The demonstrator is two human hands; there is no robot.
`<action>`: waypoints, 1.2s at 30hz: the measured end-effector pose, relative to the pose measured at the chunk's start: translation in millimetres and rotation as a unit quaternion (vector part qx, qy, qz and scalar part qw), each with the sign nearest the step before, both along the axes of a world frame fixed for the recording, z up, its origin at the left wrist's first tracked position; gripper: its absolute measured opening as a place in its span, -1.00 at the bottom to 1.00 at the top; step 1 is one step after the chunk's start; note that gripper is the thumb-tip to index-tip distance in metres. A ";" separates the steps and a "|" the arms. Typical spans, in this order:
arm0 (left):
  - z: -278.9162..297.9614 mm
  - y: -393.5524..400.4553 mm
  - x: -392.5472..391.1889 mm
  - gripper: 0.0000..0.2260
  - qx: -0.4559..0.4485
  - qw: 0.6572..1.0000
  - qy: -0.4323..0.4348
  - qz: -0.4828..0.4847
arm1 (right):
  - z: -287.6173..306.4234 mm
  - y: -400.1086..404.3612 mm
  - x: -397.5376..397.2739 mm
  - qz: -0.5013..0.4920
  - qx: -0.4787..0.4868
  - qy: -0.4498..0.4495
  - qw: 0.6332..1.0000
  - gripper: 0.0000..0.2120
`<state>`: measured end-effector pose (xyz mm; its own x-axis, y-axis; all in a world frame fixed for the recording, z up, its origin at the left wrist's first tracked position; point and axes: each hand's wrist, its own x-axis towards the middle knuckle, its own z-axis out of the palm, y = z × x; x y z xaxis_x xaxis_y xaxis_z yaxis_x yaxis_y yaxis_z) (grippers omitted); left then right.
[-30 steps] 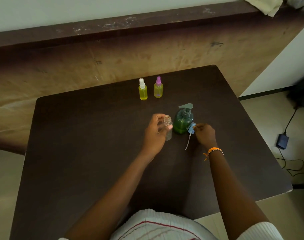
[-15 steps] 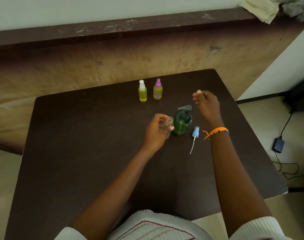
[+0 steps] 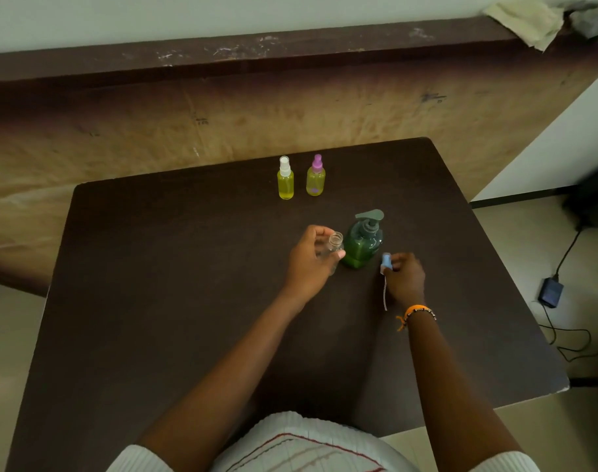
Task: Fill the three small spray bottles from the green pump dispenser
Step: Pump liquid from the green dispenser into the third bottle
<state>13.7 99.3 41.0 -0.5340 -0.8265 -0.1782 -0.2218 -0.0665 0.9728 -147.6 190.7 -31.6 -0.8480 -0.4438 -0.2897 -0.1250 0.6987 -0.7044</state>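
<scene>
Hands: left (image 3: 307,264) grips bottle (image 3: 334,247); labels unreadable.

Left hand (image 3: 309,264) grips open clear bottle (image 3: 333,248); right hand (image 3: 404,277) pinches blue sprayer (image 3: 385,262).

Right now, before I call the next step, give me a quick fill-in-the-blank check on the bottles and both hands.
1. The left hand holds the clear bottle, whose neck is ____ (capped / uncapped).
2. The right hand pinches the ____-coloured spray head with its dip tube hanging below.
3. At the far side of the table stand ____ capped bottles of yellow liquid, the white-capped bottle and the purple-capped bottle.
4. The green pump dispenser stands ____ the two hands.

Missing words: uncapped; blue; two; between
</scene>
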 end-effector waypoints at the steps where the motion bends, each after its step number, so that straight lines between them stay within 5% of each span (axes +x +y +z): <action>1: 0.2 0.0 0.3 -0.75 -0.001 1.000 -0.001 0.000 | -0.2 -3.4 2.5 0.007 -0.014 -0.001 1.000 -0.81; 18: 1.5 5.3 -2.1 -0.73 0.005 1.000 -0.005 -0.015 | 14.1 -11.2 -13.2 0.030 -0.025 0.002 0.999 -0.78; 27: 5.0 2.6 -8.7 -0.69 0.013 1.000 -0.012 -0.003 | 89.4 -58.6 -11.4 0.026 -0.189 0.004 0.982 -0.75; 36: 5.2 -7.0 -26.1 -0.57 0.031 0.999 -0.014 0.034 | 92.1 -108.4 -9.1 0.114 -0.002 -0.094 0.989 -0.53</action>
